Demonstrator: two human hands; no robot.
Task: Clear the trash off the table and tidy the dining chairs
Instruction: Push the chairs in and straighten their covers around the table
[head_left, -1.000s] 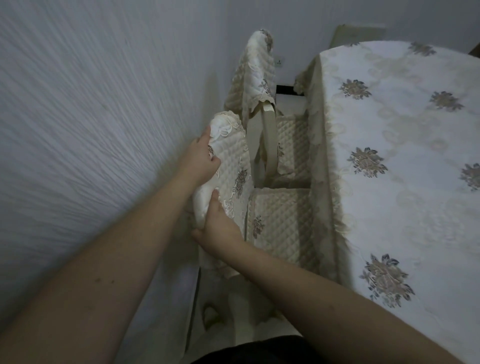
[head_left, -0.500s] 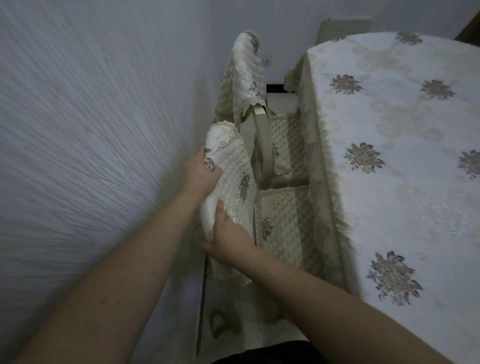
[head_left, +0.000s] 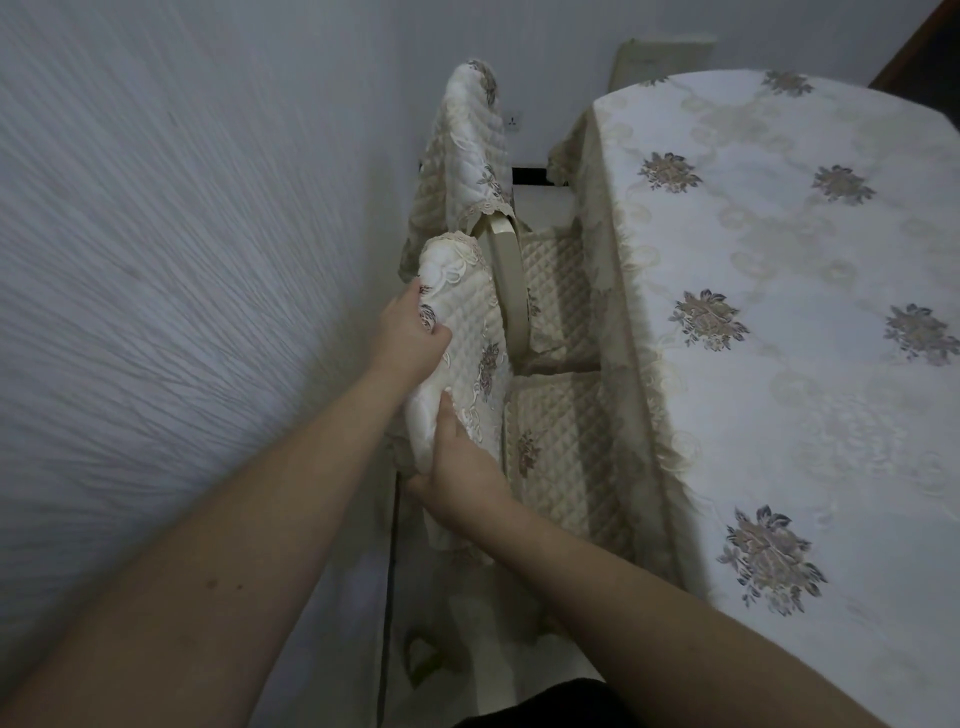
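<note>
Near dining chair (head_left: 467, 358) at frame centre, quilted cream backrest cover with floral embroidery, my left hand (head_left: 413, 332) gripping its upper edge, my right hand (head_left: 460, 473) clasping its lower side, padded seat (head_left: 566, 457) tucked beside floral-clothed table (head_left: 779, 338), right of frame.

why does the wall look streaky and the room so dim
Head view: the grey textured wall smears into radial streaks from wide-angle stretch and some motion blur; light is low and bluish, so the cream quilted chair-back cover under the left hand and right hand looks soft, without glare.
</note>
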